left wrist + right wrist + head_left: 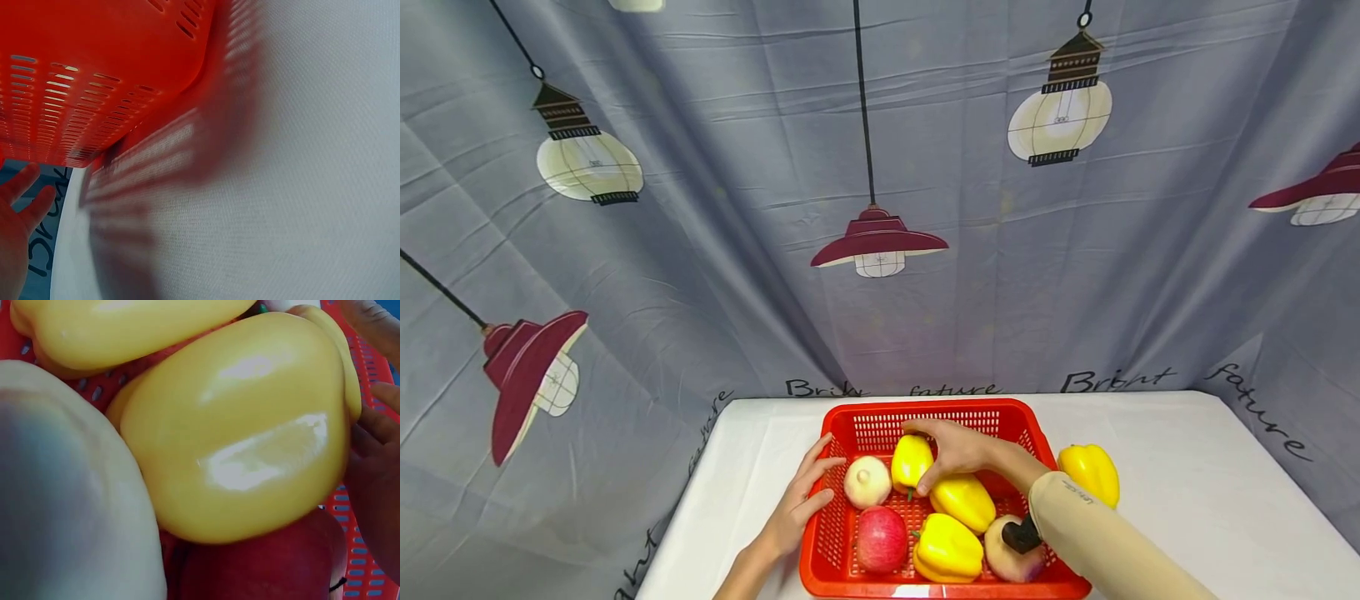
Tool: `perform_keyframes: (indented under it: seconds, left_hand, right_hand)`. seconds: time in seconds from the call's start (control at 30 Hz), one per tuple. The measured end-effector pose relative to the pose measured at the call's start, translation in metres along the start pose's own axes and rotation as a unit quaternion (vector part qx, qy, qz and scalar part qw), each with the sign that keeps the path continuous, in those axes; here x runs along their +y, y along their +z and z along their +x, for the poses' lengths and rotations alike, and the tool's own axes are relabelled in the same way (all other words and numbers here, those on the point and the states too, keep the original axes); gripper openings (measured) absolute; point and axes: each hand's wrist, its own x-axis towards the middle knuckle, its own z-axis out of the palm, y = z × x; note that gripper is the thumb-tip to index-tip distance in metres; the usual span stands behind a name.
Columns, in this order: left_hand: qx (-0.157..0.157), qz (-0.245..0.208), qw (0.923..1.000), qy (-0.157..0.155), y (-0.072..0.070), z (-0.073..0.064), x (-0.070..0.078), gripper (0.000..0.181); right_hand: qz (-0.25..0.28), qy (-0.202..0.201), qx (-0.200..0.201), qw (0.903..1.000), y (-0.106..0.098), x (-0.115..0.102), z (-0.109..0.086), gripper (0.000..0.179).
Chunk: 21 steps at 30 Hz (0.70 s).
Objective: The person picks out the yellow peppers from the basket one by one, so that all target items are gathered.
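Red basket (925,407): we see it on the white surface (1157,492), in front of a grey curtain (970,325).
Right hand (958,448): we find its thumb and fingers clamped round a pepper.
Held pepper (911,461): yellow, inside the basket towards its back, just beside a pale bulb (867,482).
Left hand (797,500): fingers apart, at the basket's left rim.
Middle pepper (964,502): yellow, lying on its side; from the right wrist we also see a dark fruit (256,569) against it.
Front of the basket: we count, from left to right, a red fruit (882,539), a front pepper (947,548) and a turnip (1009,560), the last partly covered by a black strap (1022,534).
Outer pepper (1092,473): yellow, on the surface to the right of the basket, partly behind a beige sleeve (1105,529).
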Motion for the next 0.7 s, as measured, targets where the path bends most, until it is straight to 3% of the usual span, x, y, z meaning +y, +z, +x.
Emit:
perform_keyframes:
  seconds: [0.3,0.47,0.7]
  left_hand:
    - [0.001,0.004,1.0,0.004,0.0,0.0,0.0,0.04]
    - [-0.001,0.006,1.0,0.004,0.0,0.0,-0.002,0.041]
    - [-0.002,0.006,1.0,0.004,0.0,-0.001,0.0,0.041]
  right_hand:
    - [-0.069,-0.021,0.002,0.9974,0.012,0.003,0.007,0.098]
    - [-0.059,-0.049,0.012,0.997,0.013,0.005,0.007,0.085]
    - [-0.055,-0.054,0.021,0.9968,0.014,0.006,0.006,0.085]
